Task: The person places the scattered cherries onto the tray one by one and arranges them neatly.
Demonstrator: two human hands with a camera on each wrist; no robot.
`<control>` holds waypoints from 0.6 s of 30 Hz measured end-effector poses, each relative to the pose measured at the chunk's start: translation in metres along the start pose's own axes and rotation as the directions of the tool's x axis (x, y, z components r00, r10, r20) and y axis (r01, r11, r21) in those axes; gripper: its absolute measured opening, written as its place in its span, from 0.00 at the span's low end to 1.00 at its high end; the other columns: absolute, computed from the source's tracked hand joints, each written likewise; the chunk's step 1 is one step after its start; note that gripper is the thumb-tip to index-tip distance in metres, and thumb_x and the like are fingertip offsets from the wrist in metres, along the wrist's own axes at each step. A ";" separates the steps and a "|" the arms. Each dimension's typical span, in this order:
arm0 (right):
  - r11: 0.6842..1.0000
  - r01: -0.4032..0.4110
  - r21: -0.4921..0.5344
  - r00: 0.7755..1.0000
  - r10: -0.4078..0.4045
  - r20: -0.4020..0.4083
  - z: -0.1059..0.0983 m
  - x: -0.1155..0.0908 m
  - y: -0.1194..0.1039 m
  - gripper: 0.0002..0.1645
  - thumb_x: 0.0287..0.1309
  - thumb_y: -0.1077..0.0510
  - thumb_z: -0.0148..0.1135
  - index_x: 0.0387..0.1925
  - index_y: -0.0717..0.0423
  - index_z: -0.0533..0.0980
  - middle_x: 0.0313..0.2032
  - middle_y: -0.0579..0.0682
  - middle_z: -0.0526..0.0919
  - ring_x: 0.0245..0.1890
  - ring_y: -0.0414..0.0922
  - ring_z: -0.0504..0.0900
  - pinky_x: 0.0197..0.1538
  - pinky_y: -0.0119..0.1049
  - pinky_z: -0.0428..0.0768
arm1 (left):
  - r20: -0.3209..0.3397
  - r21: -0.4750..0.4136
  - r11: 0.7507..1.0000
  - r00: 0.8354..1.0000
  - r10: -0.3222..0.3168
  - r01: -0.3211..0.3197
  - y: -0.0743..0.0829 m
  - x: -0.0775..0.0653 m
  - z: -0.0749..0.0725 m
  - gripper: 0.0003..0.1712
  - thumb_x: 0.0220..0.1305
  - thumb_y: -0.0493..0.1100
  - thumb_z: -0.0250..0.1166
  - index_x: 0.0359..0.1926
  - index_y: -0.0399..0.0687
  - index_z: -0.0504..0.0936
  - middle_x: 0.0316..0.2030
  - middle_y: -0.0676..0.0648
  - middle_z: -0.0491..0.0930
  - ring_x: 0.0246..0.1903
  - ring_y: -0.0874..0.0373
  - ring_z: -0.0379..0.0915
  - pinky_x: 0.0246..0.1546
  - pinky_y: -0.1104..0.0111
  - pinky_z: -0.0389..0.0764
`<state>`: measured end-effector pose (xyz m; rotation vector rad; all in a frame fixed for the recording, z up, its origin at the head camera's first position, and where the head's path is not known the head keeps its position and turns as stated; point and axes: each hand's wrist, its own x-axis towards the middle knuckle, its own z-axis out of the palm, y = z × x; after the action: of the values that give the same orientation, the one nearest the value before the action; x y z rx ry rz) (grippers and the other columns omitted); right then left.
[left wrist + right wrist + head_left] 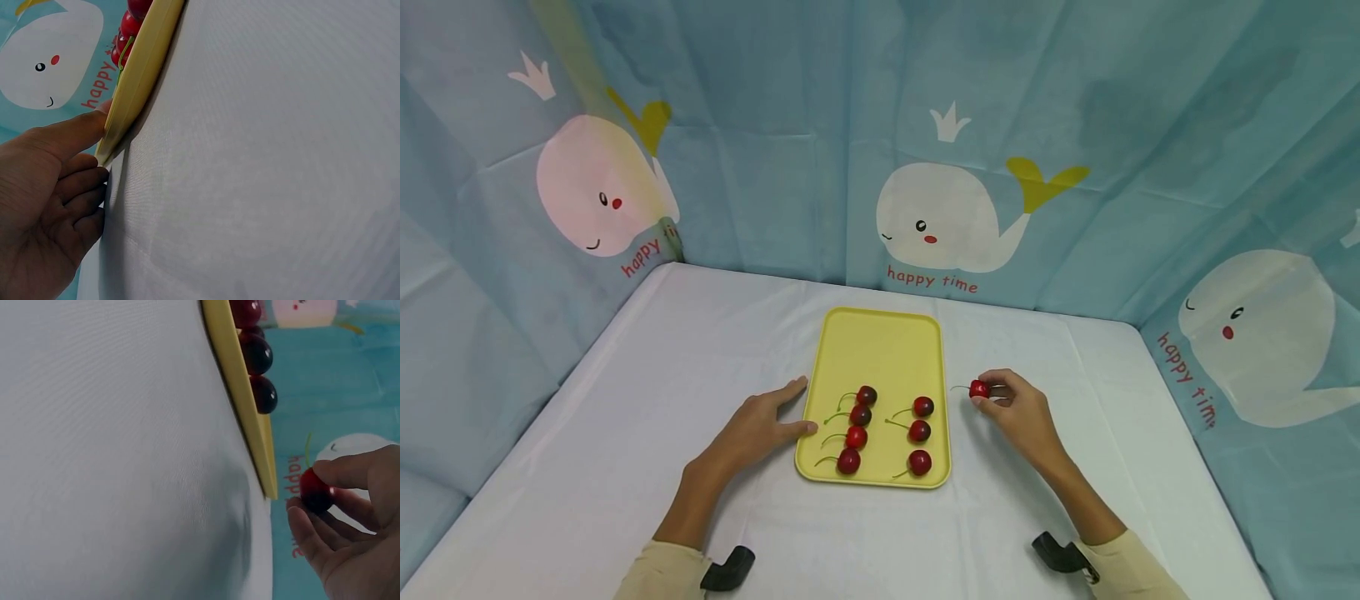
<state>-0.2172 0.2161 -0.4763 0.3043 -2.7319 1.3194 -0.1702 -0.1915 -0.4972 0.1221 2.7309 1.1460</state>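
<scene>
A yellow tray (880,346) lies on the white cloth, with cherries on it in two columns. Several stemmed cherries (856,437) form the left column; three cherries (919,431) stand in the right one. My left hand (760,429) rests at the tray's left edge, thumb on the rim and fingers along the side. Off the tray's right side, my right hand (1018,412) pinches a red cherry (317,489) between thumb and fingers, its thin stem pointing toward the tray in the head view. In the right wrist view this cherry is held above the cloth.
A white cloth (647,400) covers the table around the tray. Behind and at both sides hangs a blue curtain (760,167) printed with whales. Black wrist mounts (728,569) show at both sleeves.
</scene>
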 end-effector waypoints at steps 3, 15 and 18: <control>1.000 -0.008 -0.007 1.000 0.008 0.011 0.003 0.002 -0.002 0.21 0.62 0.60 0.77 0.55 0.56 0.83 0.49 0.51 0.90 0.49 0.47 0.89 0.47 0.24 0.85 | 0.002 -0.001 1.000 1.000 -0.004 0.004 -0.001 0.000 0.000 0.51 0.65 0.59 0.75 0.82 0.48 0.64 0.79 0.40 0.64 0.80 0.36 0.55 0.77 0.39 0.62; 0.999 -0.010 -0.031 0.999 0.011 0.036 0.023 0.010 -0.010 0.22 0.61 0.59 0.78 0.56 0.55 0.85 0.49 0.50 0.90 0.50 0.47 0.88 0.54 0.43 0.88 | 0.000 -0.008 1.000 1.000 0.003 -0.003 -0.001 0.000 0.000 0.51 0.65 0.59 0.75 0.81 0.48 0.64 0.79 0.40 0.64 0.80 0.36 0.55 0.77 0.39 0.62; 1.000 0.006 -0.022 0.999 -0.005 0.044 0.026 0.013 -0.011 0.22 0.61 0.60 0.78 0.56 0.56 0.85 0.49 0.50 0.89 0.49 0.47 0.88 0.53 0.42 0.88 | -0.002 -0.006 1.000 1.000 0.001 -0.001 -0.001 0.001 0.000 0.51 0.65 0.58 0.75 0.81 0.48 0.65 0.79 0.40 0.64 0.80 0.36 0.56 0.77 0.39 0.62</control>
<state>-0.2276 0.1871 -0.4814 0.3435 -2.7774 1.2956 -0.1708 -0.1920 -0.4980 0.1221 2.7287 1.1557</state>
